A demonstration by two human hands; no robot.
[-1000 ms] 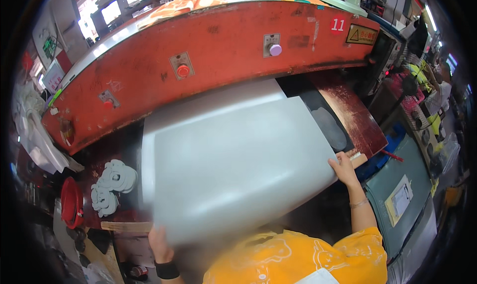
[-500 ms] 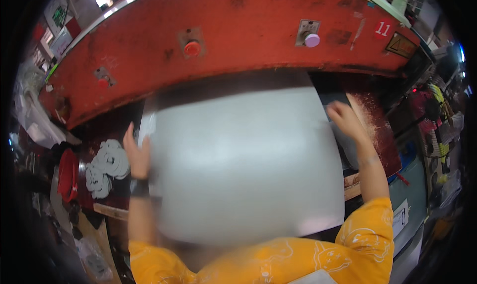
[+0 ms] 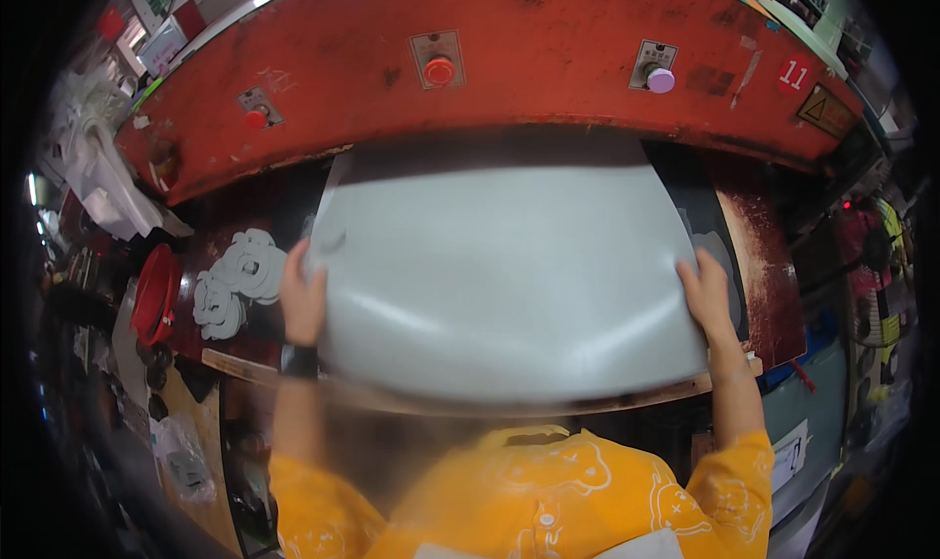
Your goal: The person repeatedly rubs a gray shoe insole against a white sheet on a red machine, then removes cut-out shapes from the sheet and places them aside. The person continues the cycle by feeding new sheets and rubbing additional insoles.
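A large pale grey sheet (image 3: pixel 509 265) lies across the dark work surface. Its far part runs into the shadow beneath the red machine beam, and its near edge bows downward. My left hand (image 3: pixel 305 300) grips the sheet's left edge, with a dark band around the wrist. On the opposite edge my right hand (image 3: pixel 710 290) is closed, its thumb on top and the sheet creased beside it. The undersides of both grips are hidden. Left of my left hand lie stacked grey cut-out shapes (image 3: pixel 253 263). Another grey piece (image 3: pixel 720 249) shows partly behind my right hand.
The red beam (image 3: pixel 548 79) spans the far side, carrying a red push button (image 3: pixel 440 70) and a lilac knob (image 3: pixel 661 80). A red round container (image 3: pixel 157 295) stands at the left. A wooden strip (image 3: pixel 627 402) edges the table's near side.
My right hand has come nearer and taken hold of the sheet's right edge. My left hand has closed on the left edge. The sheet's near edge has moved away from my body.
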